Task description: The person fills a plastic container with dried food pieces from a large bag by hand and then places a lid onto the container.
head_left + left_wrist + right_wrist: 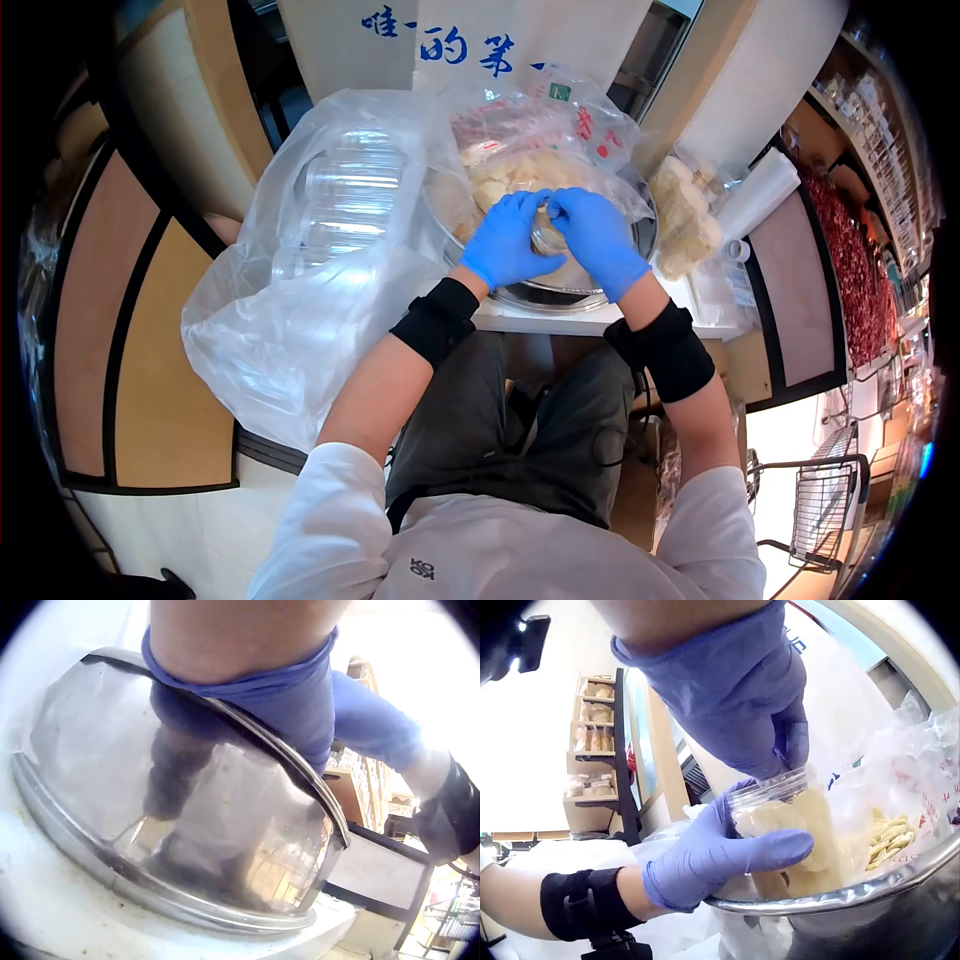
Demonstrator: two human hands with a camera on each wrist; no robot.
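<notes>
Blue gloves cover both hands. My left hand (508, 242) grips a clear plastic jar (802, 877) packed with pale yellow slices, its thumb across the near side in the right wrist view. Over the jar's lidless mouth is my right hand (757, 720), fingers pointing down at the threaded rim with the tips hidden; I cannot tell whether they hold anything. The jar is tilted over a shiny metal basin (560, 297). Inside the basin, a printed clear bag (585, 125) lies around more pale yellow pieces (891, 840). The left wrist view shows mostly the basin's outer wall (225, 802).
To the left, a big translucent bag (280, 330) holds several stacked clear jars (355, 190). On the right are a bag of pale yellow pieces (685, 215) and a plastic roll (762, 190). A white panel with blue writing (460, 45) stands behind the basin.
</notes>
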